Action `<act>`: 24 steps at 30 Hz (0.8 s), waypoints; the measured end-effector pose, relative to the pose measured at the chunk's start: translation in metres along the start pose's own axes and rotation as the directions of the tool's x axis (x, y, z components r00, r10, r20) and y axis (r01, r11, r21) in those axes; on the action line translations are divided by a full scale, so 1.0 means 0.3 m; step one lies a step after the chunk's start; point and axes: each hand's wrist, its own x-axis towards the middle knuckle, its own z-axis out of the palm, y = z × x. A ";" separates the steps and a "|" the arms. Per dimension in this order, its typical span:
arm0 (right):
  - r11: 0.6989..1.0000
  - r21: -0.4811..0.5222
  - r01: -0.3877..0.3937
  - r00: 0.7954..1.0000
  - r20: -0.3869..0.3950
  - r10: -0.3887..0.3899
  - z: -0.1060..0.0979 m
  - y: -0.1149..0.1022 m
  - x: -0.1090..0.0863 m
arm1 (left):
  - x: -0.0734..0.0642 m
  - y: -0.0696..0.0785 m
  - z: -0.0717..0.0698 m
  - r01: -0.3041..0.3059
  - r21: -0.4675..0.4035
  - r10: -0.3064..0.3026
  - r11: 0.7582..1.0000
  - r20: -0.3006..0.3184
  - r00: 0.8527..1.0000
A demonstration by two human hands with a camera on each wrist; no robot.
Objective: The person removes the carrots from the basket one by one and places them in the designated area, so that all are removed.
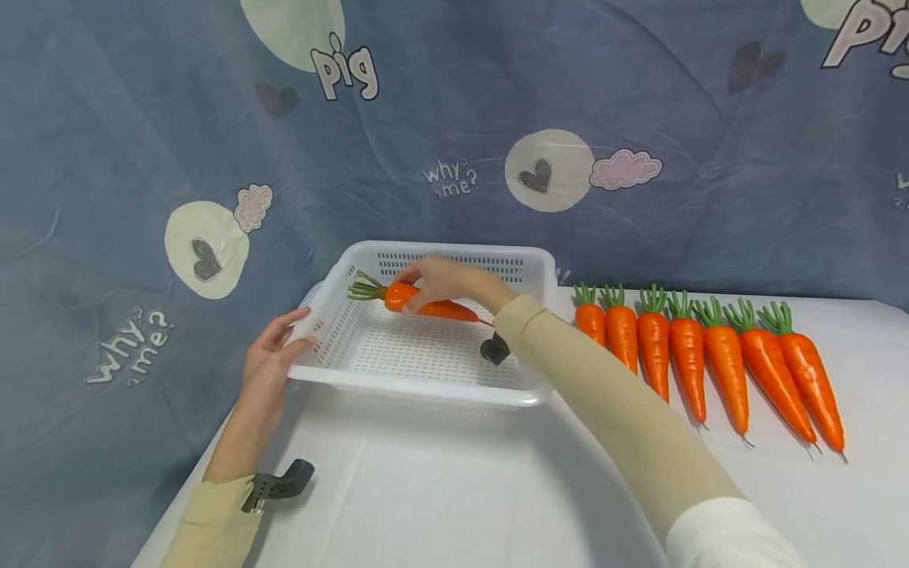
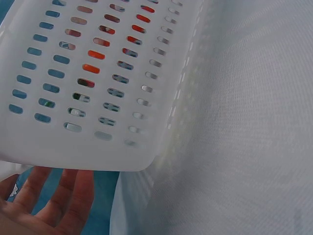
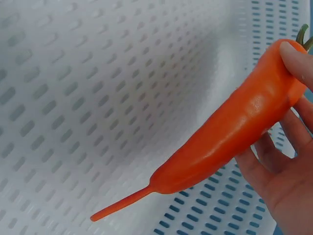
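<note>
My right hand [image 1: 442, 282] reaches into the white plastic basket [image 1: 426, 390] and grips an orange carrot [image 1: 454, 310] near its thick top. In the right wrist view, the thumb lies on one side of the carrot [image 3: 230, 127] and the fingers are on the other. Its green stems point left and its thin root tip points right, over the slotted floor. My left hand [image 1: 268, 359] holds the basket's left rim. In the left wrist view, the left fingers [image 2: 61, 200] reach past the basket's end wall, their tips hidden behind it.
Several more carrots [image 1: 724, 371] lie side by side on the white table [image 1: 426, 489], right of the basket, green tops toward the back. My right forearm passes in front of the nearest ones. A blue printed cloth [image 1: 454, 102] hangs behind the table and down its left side.
</note>
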 end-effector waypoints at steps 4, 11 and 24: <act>0.996 0.013 0.083 0.996 -0.028 -0.083 -0.010 -0.013 -0.005 | 0.000 0.001 -0.001 0.003 -0.005 -0.003 1.000 -0.002 1.000; 0.982 0.116 0.146 0.988 -0.059 -0.140 -0.015 -0.029 -0.021 | 0.002 0.002 0.002 0.015 -0.011 -0.015 1.000 -0.004 1.000; 0.966 0.210 0.149 0.979 -0.168 -0.114 -0.052 -0.066 -0.088 | 0.003 -0.008 0.000 -0.011 -0.016 0.011 1.000 -0.007 1.000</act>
